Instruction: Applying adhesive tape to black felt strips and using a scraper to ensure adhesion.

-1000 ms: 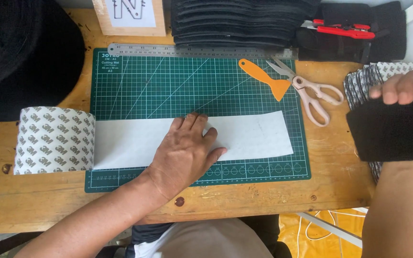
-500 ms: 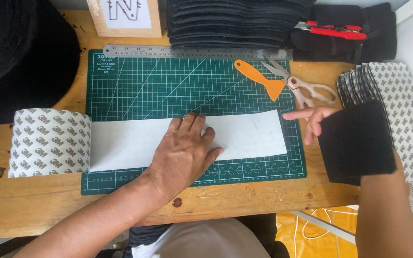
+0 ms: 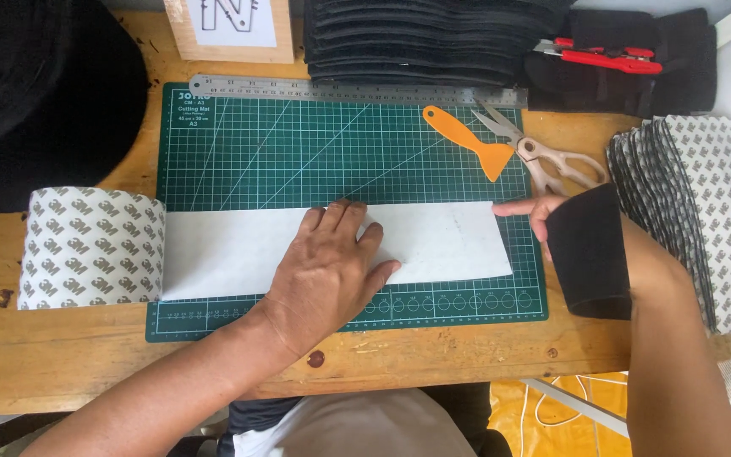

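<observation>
Right hand (image 3: 552, 222) carried soft black fabric piece (image 3: 587, 254) nearer white sheet (image 3: 450, 241)

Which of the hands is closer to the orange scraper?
The right hand, holding a black piece, sits just below and right of the orange scraper. The left hand lies flat on the white sheet, farther down-left.

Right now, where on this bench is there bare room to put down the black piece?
Most room: the green cutting mat between the steel ruler and the white adhesive strip under the left hand. A bare wooden bench band runs along the near edge. Crowded: the orange scraper, scissors, and the right hand holding the black piece.
</observation>
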